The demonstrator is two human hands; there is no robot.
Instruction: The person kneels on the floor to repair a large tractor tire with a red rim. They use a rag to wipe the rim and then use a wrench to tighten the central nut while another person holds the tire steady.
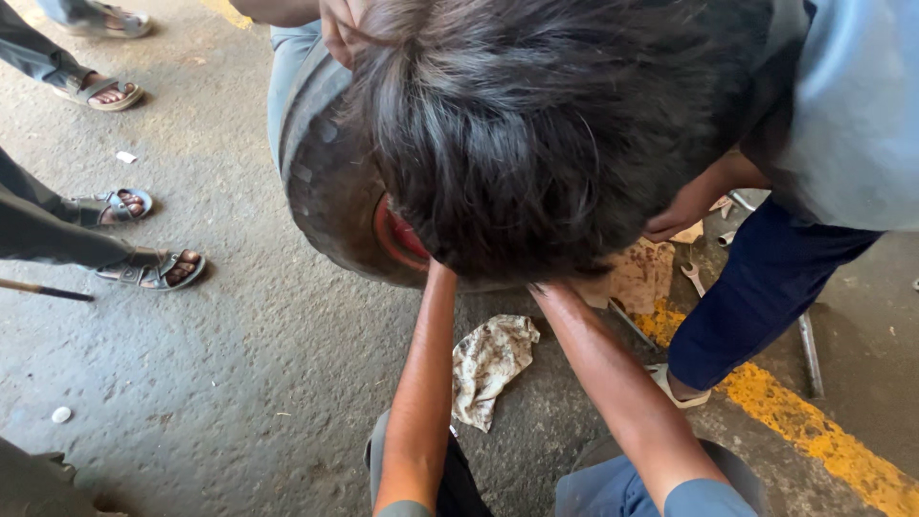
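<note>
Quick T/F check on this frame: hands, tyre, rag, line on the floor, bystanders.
1. Both of the wearer's hands are in plain view. False: the forearms reach forward, but a co-worker's head hides both hands.
2. A dirty rag lies on the floor between the wearer's forearms. True.
3. The tyre has a red centre. True: a red part shows just under the head.
4. The painted line on the floor is white. False: it is yellow and worn.
5. The bystanders at the left wear closed boots. False: they wear open sandals.
</note>
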